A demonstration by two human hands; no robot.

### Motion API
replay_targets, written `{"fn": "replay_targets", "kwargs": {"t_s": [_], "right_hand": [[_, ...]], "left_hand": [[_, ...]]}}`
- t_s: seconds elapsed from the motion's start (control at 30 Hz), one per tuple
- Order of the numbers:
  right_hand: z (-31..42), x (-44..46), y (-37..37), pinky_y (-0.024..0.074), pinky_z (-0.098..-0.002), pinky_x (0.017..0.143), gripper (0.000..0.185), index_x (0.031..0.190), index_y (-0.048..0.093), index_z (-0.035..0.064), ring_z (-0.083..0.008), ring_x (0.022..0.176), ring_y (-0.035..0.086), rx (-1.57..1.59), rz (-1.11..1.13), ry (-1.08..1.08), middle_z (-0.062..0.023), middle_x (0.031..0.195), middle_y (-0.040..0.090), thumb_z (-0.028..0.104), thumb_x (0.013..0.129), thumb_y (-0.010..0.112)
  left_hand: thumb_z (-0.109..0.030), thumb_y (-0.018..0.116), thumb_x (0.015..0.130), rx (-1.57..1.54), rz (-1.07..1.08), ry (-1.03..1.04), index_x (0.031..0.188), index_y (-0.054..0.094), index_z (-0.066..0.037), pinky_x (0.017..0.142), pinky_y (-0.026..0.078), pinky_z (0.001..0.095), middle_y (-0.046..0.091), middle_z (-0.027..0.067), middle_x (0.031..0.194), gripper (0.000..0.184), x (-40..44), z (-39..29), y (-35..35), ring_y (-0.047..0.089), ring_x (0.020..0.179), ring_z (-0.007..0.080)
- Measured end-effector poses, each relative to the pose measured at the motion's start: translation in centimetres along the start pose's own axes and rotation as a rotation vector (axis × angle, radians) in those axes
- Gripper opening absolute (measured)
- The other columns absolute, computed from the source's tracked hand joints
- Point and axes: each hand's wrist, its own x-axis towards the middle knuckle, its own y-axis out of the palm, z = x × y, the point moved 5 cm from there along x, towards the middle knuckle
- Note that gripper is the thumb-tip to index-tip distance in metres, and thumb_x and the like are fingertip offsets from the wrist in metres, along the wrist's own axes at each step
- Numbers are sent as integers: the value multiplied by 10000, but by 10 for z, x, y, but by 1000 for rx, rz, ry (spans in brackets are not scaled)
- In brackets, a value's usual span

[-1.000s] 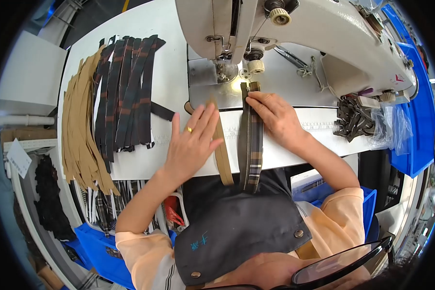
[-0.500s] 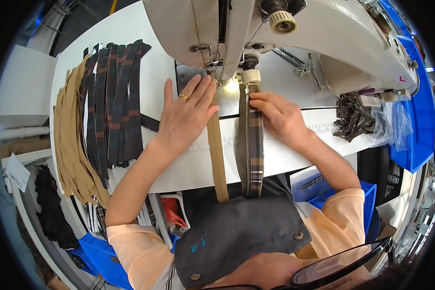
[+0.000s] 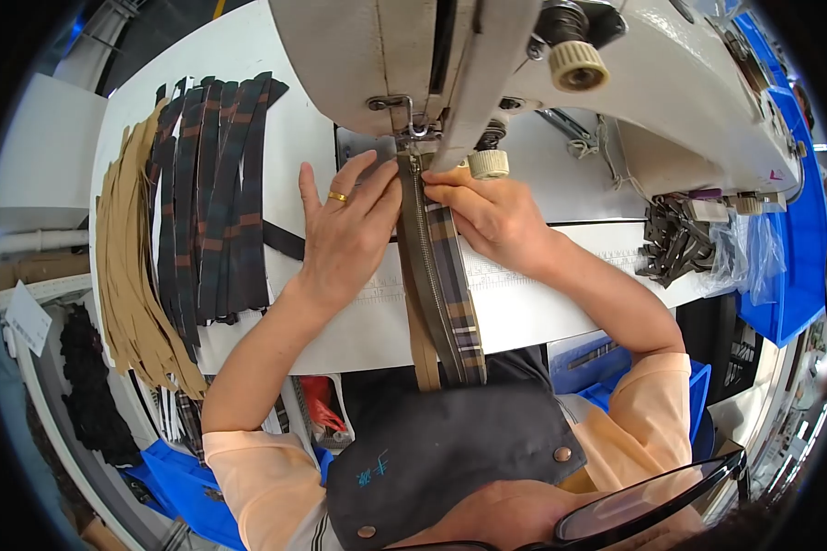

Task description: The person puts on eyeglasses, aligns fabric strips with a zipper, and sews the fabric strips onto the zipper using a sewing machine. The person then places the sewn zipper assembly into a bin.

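Note:
Under the needle area of a sewing machine [image 3: 420, 133] lies the upper end of a dark zipper [image 3: 423, 248] with a plaid fabric strip [image 3: 459, 303] along its right side. A tan fabric strip [image 3: 424, 354] lies beneath the zipper, showing at its left edge. My left hand [image 3: 345, 220] rests flat with fingers spread, its fingertips against the left edge of the zipper near the presser foot. My right hand [image 3: 487, 216] pinches the zipper's upper right edge between thumb and fingers, just in front of the foot.
Tan strips [image 3: 129, 266] and dark plaid strips [image 3: 216, 202] lie in rows on the left of the white table [image 3: 322, 344]. Dark zipper pieces [image 3: 675, 239] and a clear plastic bag [image 3: 753, 248] sit at the right, beside a blue bin [image 3: 790, 275].
My right hand has moved left, bringing the zipper and plaid strip over the tan strip and up to the presser foot. My left hand stays beside the foot.

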Motion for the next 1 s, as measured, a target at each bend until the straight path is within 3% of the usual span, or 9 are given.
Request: {"fn": "replay_targets", "kwargs": {"t_s": [0.1,0.3,0.5,0.7,0.9,1.0], "right_hand": [[4,4,-2,506,-342,537,257,886,629,-1,-248,648,608,-27,-55,-5,-91,795,598,-41,632,634],[3,4,0,505,-335,546,253,907,617,-1,-245,672,607,-60,-27,8,-89,790,583,-23,655,637],[2,5,2,503,-338,546,239,916,611,-3,-244,673,605,-93,-20,10,-90,798,579,1,679,643],[4,5,2,493,-365,692,254,916,613,-10,-281,784,591,-125,38,-3,-99,824,590,37,671,661],[5,8,-2,480,-352,747,313,1023,643,11,-267,863,575,-31,79,97,-115,963,604,122,735,694],[11,8,3,479,-347,740,336,1074,638,20,-258,863,577,-170,105,27,-98,1046,583,155,771,691]], "left_hand": [[-133,667,788,-54,-26,-47,1033,627,-98,1032,114,650,586,-18,1133,251,0,1,0,473,1189,184],[-131,671,799,-131,-6,-112,1130,566,-149,1039,93,645,600,-46,1098,348,4,2,-3,478,1182,190],[-137,678,795,-96,2,-90,1125,582,-154,1042,93,644,591,-53,1106,344,4,2,-2,477,1178,185],[-150,692,781,-64,-23,-58,1053,633,-141,1046,106,636,577,-52,1101,278,3,0,-3,482,1160,182],[-162,695,771,-56,-37,-45,1039,639,-139,1037,132,638,577,-54,1098,274,2,2,-1,486,1149,179],[-179,691,770,-48,-48,-51,1029,645,-139,1020,171,644,582,-51,1091,266,2,4,0,496,1133,177]]}}
